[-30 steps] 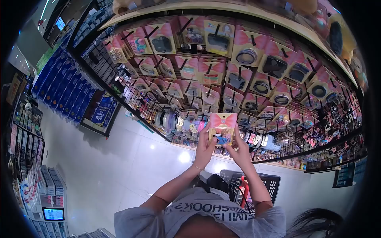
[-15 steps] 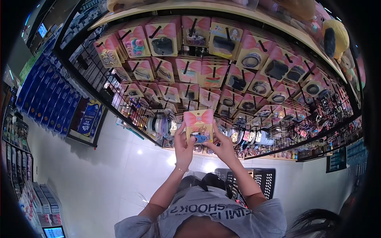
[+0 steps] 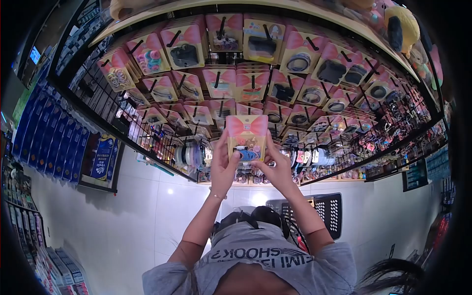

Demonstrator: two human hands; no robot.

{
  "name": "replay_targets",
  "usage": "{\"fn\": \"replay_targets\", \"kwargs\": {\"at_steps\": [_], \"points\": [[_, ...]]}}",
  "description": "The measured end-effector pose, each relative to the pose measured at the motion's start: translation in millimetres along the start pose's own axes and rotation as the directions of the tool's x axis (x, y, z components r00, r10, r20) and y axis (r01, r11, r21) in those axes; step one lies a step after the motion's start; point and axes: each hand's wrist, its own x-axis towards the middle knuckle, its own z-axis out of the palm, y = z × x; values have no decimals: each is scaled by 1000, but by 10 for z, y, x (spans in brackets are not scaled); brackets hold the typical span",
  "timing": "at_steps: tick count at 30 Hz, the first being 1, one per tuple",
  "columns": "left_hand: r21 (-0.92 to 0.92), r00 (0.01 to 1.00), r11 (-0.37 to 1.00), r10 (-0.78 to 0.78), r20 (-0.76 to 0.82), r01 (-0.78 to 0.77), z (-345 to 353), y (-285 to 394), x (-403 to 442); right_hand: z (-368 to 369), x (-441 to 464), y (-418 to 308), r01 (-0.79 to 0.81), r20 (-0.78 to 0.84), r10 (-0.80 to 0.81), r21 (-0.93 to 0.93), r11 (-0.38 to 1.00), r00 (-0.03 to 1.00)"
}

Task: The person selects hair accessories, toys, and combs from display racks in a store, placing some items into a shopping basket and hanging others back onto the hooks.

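A pink and yellow card pack [image 3: 247,137] with blue hair ties and small colourful pieces is held upright in front of the display. My left hand [image 3: 224,164] grips its left edge, the thumb over the lower front. On the right edge is my right hand [image 3: 276,169], its thumb near the lower corner. Just behind the pack, rows of similar carded hair accessories [image 3: 220,83] hang from black hooks.
A black perforated basket [image 3: 328,214] stands on the floor [image 3: 128,216] at the lower right. Blue packages [image 3: 46,132] are stacked at the left. Plush toys [image 3: 402,32] sit on the upper shelf [image 3: 236,6]. Headbands [image 3: 189,155] hang low on the rack.
Both hands and the pack have shifted left and then slightly upward in view. The display and blue packages have moved left as the view turned. The hold on the pack stays.
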Motion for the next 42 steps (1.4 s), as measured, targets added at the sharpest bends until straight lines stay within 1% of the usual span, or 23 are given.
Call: {"fn": "replay_targets", "kwargs": {"at_steps": [1,2,3,4,5,7,8,10,12,16,18,20,21,22,23,24,25,28,30,31,37,40,42], "points": [[-44,999,998,48,13,-47,6,139,119,-9,151,-115,126,-42,-127,-24,992,991],[11,989,990,138,-45,-138,24,240,245,-28,298,-257,166,-48,-167,-26,986,985],[18,975,976,216,-52,-215,47,390,371,-52,451,-414,207,-55,-209,-29,978,976],[24,955,957,291,-58,-290,69,543,484,-78,601,-569,228,-62,-230,-30,973,971],[23,955,956,292,-56,-292,90,683,596,-100,742,-698,250,-70,-252,-32,968,965],[21,929,930,367,-46,-367,105,883,808,-132,1004,-877,238,-62,-242,-67,969,968],[18,928,929,370,-42,-370,79,904,906,-132,1086,-922,224,-54,-230,-99,969,972],[29,954,954,300,-17,-299,38,922,1069,-125,1183,-962,188,-48,-195,-121,975,980],[30,954,954,300,-3,-300,9,875,1166,-127,1243,-953,143,-29,-149,-154,978,988],[33,954,953,301,-2,-300,-23,704,1293,-96,1298,-872,152,-53,-160,-134,979,986],[16,954,954,300,-11,-300,-49,624,1366,-92,1375,-857,137,-37,-147,-197,971,988],[226,946,927,318,-57,-298,-72,578,1446,-57,1472,-851,142,-60,-159,-216,966,985],[225,947,928,316,-56,-296,-75,549,1451,-39,1527,-843,151,-83,-174,-234,961,981],[567,859,721,510,-46,-398,-60,540,1449,-15,1583,-799,149,-84,-172,-234,961,981],[824,742,396,669,43,-406,-40,530,1454,17,1650,-724,160,-102,-189,-245,956,977],[765,771,482,636,31,-428,-14,511,1445,44,1719,-663,171,-122,-207,-256,952,971],[764,771,480,636,35,-431,2,490,1470,60,1778,-628,171,-127,-208,-255,952,970],[823,771,334,609,184,-460,18,400,1588,107,1923,-537,187,-153,-233,-270,945,960],[851,783,297,592,192,-434,30,332,1685,134,2018,-493,195,-217,-312,-432,880,925],[876,792,256,577,199,-407,42,316,1723,150,2069,-451,194,-221,-312,-434,880,924],[906,798,193,564,211,-377,93,253,1899,123,2127,-453,181,-267,-331,-461,869,905],[901,792,197,572,215,-387,105,236,1911,60,1997,-527,112,-289,-245,-410,905,925],[900,791,204,575,208,-385,105,226,1914,-13,1852,-605,67,-264,-128,-229,971,956]]}}
